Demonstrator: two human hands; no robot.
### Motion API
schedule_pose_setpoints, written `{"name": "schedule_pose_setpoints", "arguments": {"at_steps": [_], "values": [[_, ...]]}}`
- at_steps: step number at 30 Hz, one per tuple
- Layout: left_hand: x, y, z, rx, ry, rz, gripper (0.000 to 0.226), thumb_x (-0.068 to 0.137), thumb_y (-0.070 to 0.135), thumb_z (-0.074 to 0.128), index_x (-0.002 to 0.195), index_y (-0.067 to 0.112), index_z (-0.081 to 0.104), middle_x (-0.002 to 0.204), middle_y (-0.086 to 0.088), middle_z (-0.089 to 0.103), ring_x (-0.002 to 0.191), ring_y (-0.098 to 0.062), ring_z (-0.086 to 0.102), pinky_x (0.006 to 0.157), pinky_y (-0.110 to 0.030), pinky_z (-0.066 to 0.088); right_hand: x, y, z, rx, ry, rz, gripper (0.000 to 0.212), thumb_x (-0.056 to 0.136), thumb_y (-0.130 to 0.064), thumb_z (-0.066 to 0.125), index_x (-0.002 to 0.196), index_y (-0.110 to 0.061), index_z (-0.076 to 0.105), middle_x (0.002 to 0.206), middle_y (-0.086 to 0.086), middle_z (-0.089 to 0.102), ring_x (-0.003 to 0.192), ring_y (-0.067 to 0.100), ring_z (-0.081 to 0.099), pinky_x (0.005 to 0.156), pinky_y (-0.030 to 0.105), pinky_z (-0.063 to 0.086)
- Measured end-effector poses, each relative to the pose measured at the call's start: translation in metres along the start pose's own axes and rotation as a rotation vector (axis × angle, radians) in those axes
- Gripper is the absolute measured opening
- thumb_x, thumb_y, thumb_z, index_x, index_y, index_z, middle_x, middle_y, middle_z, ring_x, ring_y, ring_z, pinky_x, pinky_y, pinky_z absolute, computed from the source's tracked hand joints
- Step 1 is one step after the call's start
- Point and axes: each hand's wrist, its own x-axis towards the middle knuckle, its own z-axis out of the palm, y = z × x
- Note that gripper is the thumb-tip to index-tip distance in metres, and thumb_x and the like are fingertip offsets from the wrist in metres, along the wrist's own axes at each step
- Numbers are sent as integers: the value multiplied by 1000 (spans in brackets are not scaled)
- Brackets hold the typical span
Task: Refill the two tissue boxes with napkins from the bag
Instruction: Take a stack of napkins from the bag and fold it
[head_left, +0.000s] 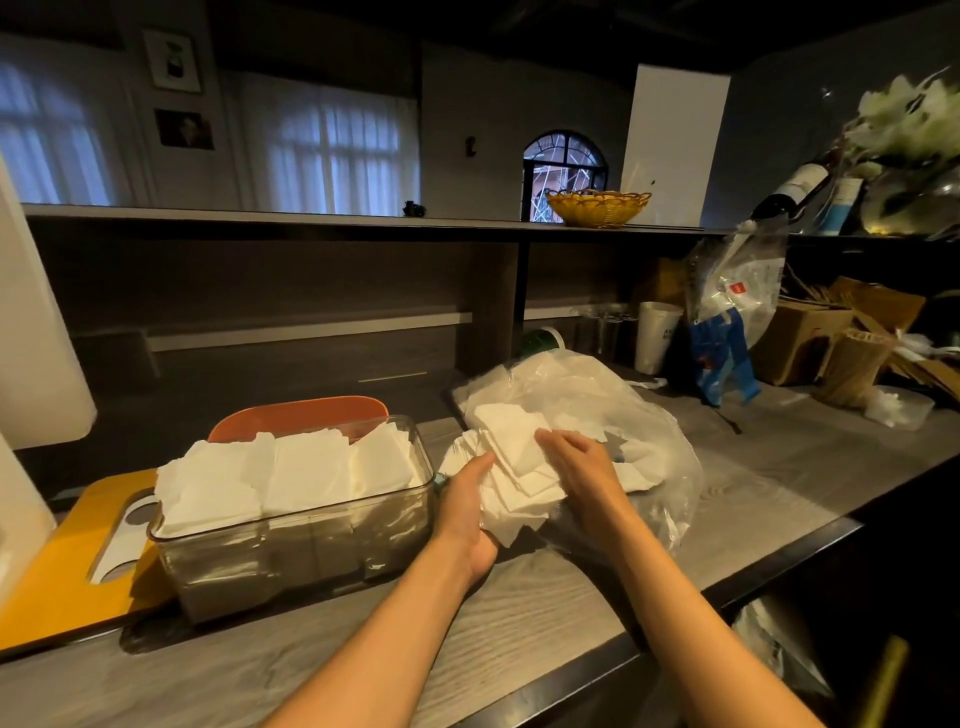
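My left hand (467, 512): curled under the napkin stack (514, 467), holding it.
My right hand (576, 462): fingers flat, pressing on top.
Bag (623, 410): just behind, open.
Tissue box (296, 525): left, full.
Yellow lid (67, 561): far left.

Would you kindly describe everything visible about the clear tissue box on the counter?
The clear tissue box is a rectangular bin of transparent, smoky plastic with rounded corners and no lid on. It stands upright on the grey wood-grain counter, filled above the rim with white napkins. It partly overlaps a yellow board; neither hand touches it.
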Motion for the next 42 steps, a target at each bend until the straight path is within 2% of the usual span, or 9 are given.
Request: {"name": "schedule_pose_setpoints", "arguments": {"at_steps": [9,15,20,24,28,32,35,38,42], "values": [[-5,-2,3,122,-44,-52,29,96,8,58,124,8,62,113,-21,72,102,-37,70,85,-47,57,-2,4,-6,-81,67,-204,5,91,-9,65,91,-8,69,76,-1,71,64,6,67,54,17,48],[-1,1,1,17,38,-41,19,96,12,59,114,9,65,100,-18,75,92,-33,71,81,-46,56,5,3,-18,34,310,-220,10,94,-15,58,89,-10,65,82,8,67,74,22,60,68,39,52],[-6,2,5,-13,-52,-24,24,98,31,57,110,13,68,102,-16,76,93,-32,71,93,-49,51,-4,-3,-9,101,65,-198,15,98,-11,54,105,-11,68,93,6,74,77,18,71,63,31,58],[-6,1,4,27,-53,-21,19,95,23,62,112,14,67,103,-15,76,98,-33,71,102,-54,48,-10,1,2,29,-70,-157,24,99,-4,44,102,-10,67,92,3,72,80,14,69,66,26,57],[-1,-4,2,134,23,5,29,93,4,62,122,8,63,107,-19,74,99,-35,71,95,-57,53,-5,9,-1,-244,29,-231,12,96,-23,59,97,-15,68,89,-3,70,82,10,66,68,21,51],[1,-5,0,167,-1,-13,31,94,11,64,124,11,62,108,-18,74,99,-34,72,91,-55,55,-7,8,-5,-158,147,-239,16,94,-17,63,81,-12,70,72,-3,69,60,3,63,54,17,49],[-3,-6,0,198,-60,-6,32,88,9,70,119,10,63,100,-17,76,92,-33,74,89,-56,55,-6,7,-5,-172,132,-258,14,89,-20,69,92,-7,69,82,0,67,72,14,62,56,15,48],[-4,-5,1,228,-34,0,21,90,0,66,107,12,63,86,-13,77,81,-30,75,84,-55,57,-2,8,-8,-283,99,-356,50,85,-20,74,128,-33,54,115,-14,54,103,4,53,77,17,48],[-6,-4,2,281,-51,-20,29,89,-3,66,117,6,62,90,-15,76,84,-31,74,83,-53,58,-1,3,-12,-201,-14,-395,27,87,-12,71,108,-29,69,121,-4,60,113,20,59,90,34,54]]}}
